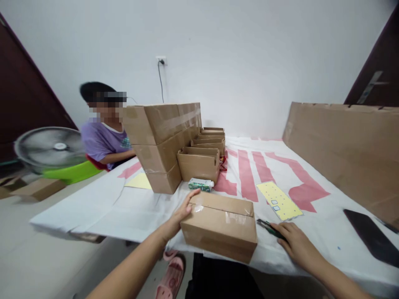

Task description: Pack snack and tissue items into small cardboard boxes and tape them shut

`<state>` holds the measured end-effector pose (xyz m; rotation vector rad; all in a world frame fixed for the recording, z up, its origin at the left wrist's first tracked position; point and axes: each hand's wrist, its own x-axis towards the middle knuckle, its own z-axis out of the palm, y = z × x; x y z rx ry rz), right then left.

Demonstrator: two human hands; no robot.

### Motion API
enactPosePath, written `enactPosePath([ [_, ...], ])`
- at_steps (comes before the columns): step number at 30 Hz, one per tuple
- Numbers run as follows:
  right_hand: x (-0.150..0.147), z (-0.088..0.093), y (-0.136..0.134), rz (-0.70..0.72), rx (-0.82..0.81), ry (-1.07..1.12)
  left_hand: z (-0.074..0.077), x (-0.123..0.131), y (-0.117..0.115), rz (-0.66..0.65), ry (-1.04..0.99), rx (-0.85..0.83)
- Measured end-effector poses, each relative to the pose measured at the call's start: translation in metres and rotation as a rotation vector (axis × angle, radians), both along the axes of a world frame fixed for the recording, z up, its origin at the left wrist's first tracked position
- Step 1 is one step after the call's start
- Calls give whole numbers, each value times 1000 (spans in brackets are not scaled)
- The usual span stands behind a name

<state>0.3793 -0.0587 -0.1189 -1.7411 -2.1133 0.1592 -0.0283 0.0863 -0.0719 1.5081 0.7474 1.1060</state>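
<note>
A taped cardboard box (220, 226) lies at the table's front edge, right before me. My left hand (180, 212) grips its left end, with fingers over the upper corner. To the right of the box, my right hand (293, 238) is closed around a green utility knife (270, 229). The knife's tip points left toward the box, and the two look slightly apart. Just behind the box, a green and white drink carton (201, 184) lies on its side. A yellow dotted paper piece (279, 201) lies flat beyond the knife.
Stacked closed boxes (165, 141) form a wall at centre-left, beside a row of open boxes (199, 166). A person (104, 141) sits behind the stack. A large cardboard sheet (346, 149) stands at right, near a dark phone-like slab (370, 236). A fan (51, 147) is at far left.
</note>
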Motion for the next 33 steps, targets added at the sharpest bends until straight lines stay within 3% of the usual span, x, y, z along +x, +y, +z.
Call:
enactPosePath([
  [2, -2, 1, 6, 3, 24, 11, -4, 11, -14, -38, -97, -86],
  [4, -4, 15, 16, -14, 85, 22, -5, 21, -23, -38, -169, -137],
  [8, -22, 75, 43, -54, 354, -19, 0, 30, -30, -37, -234, -200],
  [11, -61, 123, 59, 137, 521, -120, 4, 31, -33, -25, -238, -209],
  [14, -114, 152, 68, 360, 567, -283, 6, 32, -34, -19, -246, -200],
  [17, -160, 162, 73, 509, 561, -429, 7, 33, -35, -21, -281, -169],
  [20, -183, 163, 76, 556, 595, -510, 7, 34, -36, -41, -305, -160],
  [33, -186, 170, 73, 637, 733, -729, 1, 33, -32, -72, -342, -145],
])
